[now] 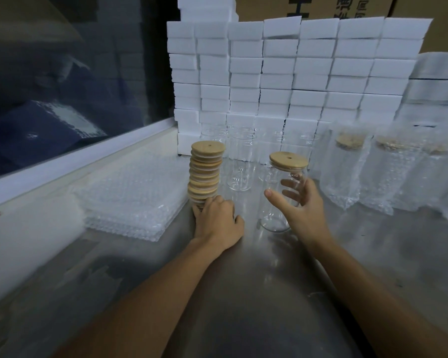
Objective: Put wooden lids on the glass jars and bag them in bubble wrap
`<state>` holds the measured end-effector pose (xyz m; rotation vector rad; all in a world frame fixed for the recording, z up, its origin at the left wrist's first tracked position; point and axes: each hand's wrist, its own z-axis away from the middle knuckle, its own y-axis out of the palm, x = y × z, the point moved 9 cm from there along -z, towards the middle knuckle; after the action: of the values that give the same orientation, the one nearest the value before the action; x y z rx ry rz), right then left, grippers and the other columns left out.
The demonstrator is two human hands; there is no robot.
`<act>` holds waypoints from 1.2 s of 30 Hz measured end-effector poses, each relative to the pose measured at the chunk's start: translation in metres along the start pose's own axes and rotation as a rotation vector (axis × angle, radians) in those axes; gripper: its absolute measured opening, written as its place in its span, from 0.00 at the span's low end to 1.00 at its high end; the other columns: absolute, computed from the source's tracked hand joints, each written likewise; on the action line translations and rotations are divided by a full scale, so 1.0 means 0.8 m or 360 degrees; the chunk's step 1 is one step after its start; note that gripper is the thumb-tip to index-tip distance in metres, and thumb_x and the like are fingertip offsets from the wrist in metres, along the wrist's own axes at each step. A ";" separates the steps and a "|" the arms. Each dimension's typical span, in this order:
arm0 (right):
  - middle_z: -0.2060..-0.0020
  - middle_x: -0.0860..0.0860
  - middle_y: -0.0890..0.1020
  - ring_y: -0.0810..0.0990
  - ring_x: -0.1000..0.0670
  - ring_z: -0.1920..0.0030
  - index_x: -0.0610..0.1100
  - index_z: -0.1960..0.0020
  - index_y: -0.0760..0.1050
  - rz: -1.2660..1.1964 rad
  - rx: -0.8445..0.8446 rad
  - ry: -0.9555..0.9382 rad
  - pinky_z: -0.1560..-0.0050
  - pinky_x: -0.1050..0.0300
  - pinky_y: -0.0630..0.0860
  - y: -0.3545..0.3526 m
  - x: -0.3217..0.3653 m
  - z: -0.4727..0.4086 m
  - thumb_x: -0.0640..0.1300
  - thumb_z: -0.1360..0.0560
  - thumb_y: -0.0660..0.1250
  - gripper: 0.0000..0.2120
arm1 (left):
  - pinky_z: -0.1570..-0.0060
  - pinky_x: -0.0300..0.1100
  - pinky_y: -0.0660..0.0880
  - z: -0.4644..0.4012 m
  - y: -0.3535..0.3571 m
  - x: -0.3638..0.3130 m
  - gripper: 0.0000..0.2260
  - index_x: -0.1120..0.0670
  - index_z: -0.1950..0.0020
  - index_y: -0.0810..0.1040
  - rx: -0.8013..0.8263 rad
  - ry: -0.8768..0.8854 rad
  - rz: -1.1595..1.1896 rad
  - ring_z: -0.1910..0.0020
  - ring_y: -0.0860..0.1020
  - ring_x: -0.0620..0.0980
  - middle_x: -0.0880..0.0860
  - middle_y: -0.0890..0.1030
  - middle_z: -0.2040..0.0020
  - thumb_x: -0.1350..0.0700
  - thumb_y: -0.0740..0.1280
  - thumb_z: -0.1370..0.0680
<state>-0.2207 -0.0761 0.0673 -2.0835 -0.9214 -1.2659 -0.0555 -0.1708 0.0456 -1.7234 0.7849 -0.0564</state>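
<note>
At centre frame, the right hand [299, 202] curls around a lidded glass jar [282, 192]. The left hand [216, 218] grips the base of the wooden lid stack [204, 174]. Bagged jars [347, 166] stand right on the steel table [243, 280]; white boxes [282, 73] are stacked behind.

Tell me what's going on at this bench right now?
A person is packing glass jars. The right hand is around a lidded jar standing on the metal table, fingers spread; whether it grips is unclear. The left hand rests at the base of a stack of wooden lids. Flat bubble wrap bags lie to the left, unlidded jars stand behind, and bagged jars stand on the right.
</note>
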 end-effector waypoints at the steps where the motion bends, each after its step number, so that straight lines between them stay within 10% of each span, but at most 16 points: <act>1: 0.39 0.54 0.79 0.78 0.55 0.39 0.51 0.31 0.69 -0.0004 -0.0003 0.0000 0.40 0.55 0.76 0.000 0.000 0.000 0.59 0.38 0.78 0.39 | 0.40 0.54 0.69 -0.004 0.000 -0.001 0.08 0.53 0.53 0.77 0.0014 0.0017 0.0024 0.44 0.72 0.53 0.52 0.75 0.48 0.49 0.64 0.23; 9: 0.37 0.51 0.78 0.78 0.51 0.38 0.48 0.29 0.69 -0.0013 0.0010 0.0009 0.38 0.54 0.76 0.001 0.002 0.000 0.57 0.37 0.78 0.40 | 0.55 0.48 0.77 -0.016 -0.011 -0.001 0.06 0.56 0.55 0.78 0.0089 0.0186 -0.0083 0.54 0.78 0.55 0.54 0.79 0.54 0.54 0.66 0.24; 14: 0.36 0.50 0.78 0.78 0.50 0.37 0.47 0.27 0.68 -0.0007 0.0017 0.0001 0.38 0.55 0.76 0.001 0.001 0.001 0.58 0.37 0.77 0.43 | 0.63 0.43 0.67 -0.007 -0.069 0.012 0.08 0.52 0.62 0.71 -0.0381 0.0253 -0.0345 0.64 0.77 0.56 0.51 0.74 0.66 0.49 0.63 0.28; 21: 0.35 0.51 0.77 0.77 0.50 0.36 0.47 0.26 0.67 0.0006 0.0050 0.0015 0.41 0.58 0.75 0.002 0.000 0.000 0.58 0.36 0.77 0.43 | 0.61 0.44 0.69 -0.016 -0.130 0.120 0.07 0.54 0.60 0.74 -0.0930 -0.0556 0.0453 0.66 0.74 0.50 0.52 0.79 0.62 0.55 0.66 0.24; 25: 0.35 0.51 0.78 0.78 0.50 0.37 0.47 0.26 0.67 -0.0002 0.0041 0.0014 0.42 0.59 0.75 0.003 0.001 0.001 0.57 0.36 0.77 0.43 | 0.56 0.45 0.69 -0.035 -0.113 0.147 0.10 0.58 0.43 0.77 -0.0612 -0.0852 0.0283 0.47 0.78 0.59 0.58 0.79 0.42 0.54 0.68 0.22; 36: 0.36 0.53 0.78 0.78 0.53 0.38 0.49 0.28 0.68 0.0048 0.0042 0.0042 0.42 0.58 0.75 -0.001 -0.003 -0.003 0.60 0.38 0.77 0.42 | 0.60 0.46 0.73 -0.038 -0.116 0.142 0.07 0.59 0.56 0.75 -0.0572 -0.0904 0.0045 0.59 0.78 0.57 0.59 0.82 0.54 0.58 0.70 0.23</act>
<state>-0.2234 -0.0776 0.0664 -2.0479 -0.8877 -1.2561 0.0628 -0.2481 0.0960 -1.9269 0.4067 0.6017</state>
